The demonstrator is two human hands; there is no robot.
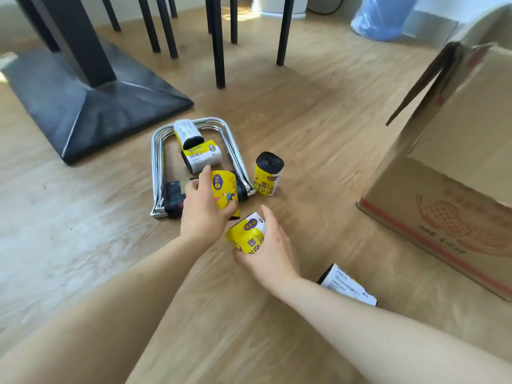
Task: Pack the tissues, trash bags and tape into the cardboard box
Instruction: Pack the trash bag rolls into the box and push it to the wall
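Observation:
Several trash bag rolls with yellow and white labels lie on the wooden floor. My left hand (203, 205) grips one roll (225, 194) at the centre. Just below it, my right hand (270, 252) is closed around a second roll (246, 235). Another roll (269, 173) stands upright on the floor to the right of my left hand. Two more rolls (202, 156) (187, 131) lie inside a folded metal frame. One roll (347, 285) lies beside my right forearm. The open cardboard box (448, 189) stands at the right, flaps raised. No tissues or tape show.
A folded chrome stool frame (156, 167) lies flat on the floor under my left hand. A black table base (83, 106) and dark chair legs (219, 51) stand behind. A blue plastic bag (382, 18) sits at the far back right.

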